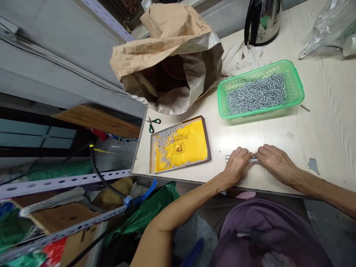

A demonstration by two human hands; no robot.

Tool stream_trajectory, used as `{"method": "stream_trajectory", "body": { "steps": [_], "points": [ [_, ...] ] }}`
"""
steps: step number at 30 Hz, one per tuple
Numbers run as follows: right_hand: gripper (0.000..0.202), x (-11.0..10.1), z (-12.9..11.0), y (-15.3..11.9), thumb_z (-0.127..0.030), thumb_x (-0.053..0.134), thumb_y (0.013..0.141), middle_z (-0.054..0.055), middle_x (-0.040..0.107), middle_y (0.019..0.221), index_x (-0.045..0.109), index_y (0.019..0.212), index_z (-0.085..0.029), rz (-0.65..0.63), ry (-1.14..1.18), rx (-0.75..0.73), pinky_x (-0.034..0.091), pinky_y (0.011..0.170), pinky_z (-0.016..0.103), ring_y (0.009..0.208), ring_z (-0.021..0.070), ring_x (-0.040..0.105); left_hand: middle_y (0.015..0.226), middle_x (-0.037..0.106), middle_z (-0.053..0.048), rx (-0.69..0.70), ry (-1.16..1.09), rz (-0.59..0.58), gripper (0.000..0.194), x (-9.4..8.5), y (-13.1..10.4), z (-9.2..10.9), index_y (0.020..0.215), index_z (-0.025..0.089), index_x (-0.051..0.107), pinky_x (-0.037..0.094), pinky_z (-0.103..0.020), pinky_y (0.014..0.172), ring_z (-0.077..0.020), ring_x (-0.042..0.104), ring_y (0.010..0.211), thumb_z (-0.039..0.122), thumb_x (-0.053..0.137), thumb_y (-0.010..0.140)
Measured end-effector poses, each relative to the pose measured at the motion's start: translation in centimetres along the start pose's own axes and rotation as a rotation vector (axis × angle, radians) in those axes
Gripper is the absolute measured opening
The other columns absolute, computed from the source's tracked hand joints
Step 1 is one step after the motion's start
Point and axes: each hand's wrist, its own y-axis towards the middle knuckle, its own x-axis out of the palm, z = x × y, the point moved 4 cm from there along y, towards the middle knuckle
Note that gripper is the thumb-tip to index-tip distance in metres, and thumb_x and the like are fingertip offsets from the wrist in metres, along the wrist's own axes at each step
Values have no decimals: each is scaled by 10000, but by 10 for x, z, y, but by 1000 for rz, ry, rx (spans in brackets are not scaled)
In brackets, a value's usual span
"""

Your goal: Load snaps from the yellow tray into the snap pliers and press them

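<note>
My left hand (237,163) and my right hand (274,161) are close together near the table's front edge. Their fingers are closed on a slim silvery metal strip (253,160). One end of the strip shows left of my left hand; most of it is hidden under the fingers. To the left lies a shallow tray (209,142) with a yellow printed lining (191,142), and loose small metal pieces (165,142) are gathered on its left side. Beyond my hands stands a green plastic basket (297,91) filled with small ribbed metal pieces (258,92), too small to name surely.
Green-handled scissors (151,124) lie open beside the tray. A large open paper sack (167,48) stands at the back left. Behind the basket are a cloth (241,57), a kettle (265,24) and a clear plastic bag (330,33). Metal shelving (66,181) is left of the table.
</note>
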Motion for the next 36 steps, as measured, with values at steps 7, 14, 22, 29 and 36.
{"method": "stream_trajectory", "body": {
  "steps": [7, 14, 22, 29, 36],
  "points": [
    [184, -5, 10, 7, -227, 468, 926, 103, 620, 888, 628, 957, -142, -101, 44, 31, 408, 726, 322, 832, 223, 533, 1069, 619, -124, -14, -14, 91, 260, -1, 0, -4, 1099, 130, 567, 512, -420, 884, -247, 576, 1008, 320, 489, 940],
    [473, -2, 50, 22, -477, 521, 869, 163, 620, 1072, 596, 1167, -118, -113, 28, -15, 423, 779, 388, 942, 283, 530, 1458, 415, -174, -22, 41, 293, 423, 35, -28, 33, 1379, 160, 392, 384, -528, 1099, -295, 305, 1418, 280, 378, 974],
    [237, -10, 40, 64, -198, 442, 917, 117, 640, 897, 672, 907, -141, -176, -160, 123, 325, 708, 349, 858, 245, 501, 1369, 515, -197, 1, 2, 306, 541, 42, -36, 50, 1356, 91, 435, 368, -510, 1116, -298, 375, 1378, 439, 449, 943],
    [131, -5, -55, 74, -164, 610, 844, 53, 631, 923, 691, 769, -234, -257, -62, -424, 317, 720, 331, 908, 215, 482, 1203, 637, -204, 39, -39, 239, 514, 54, -29, 50, 1225, 39, 578, 429, -472, 1069, -325, 531, 1235, 439, 521, 908],
    [259, 18, -70, 84, -80, 505, 856, 43, 625, 764, 622, 673, -221, -111, 11, -592, 342, 641, 318, 755, 191, 501, 1146, 660, -175, -228, -2, 286, 444, 45, -33, 15, 1356, 102, 498, 553, -384, 869, -275, 605, 1112, 272, 361, 970]
  ]
}}
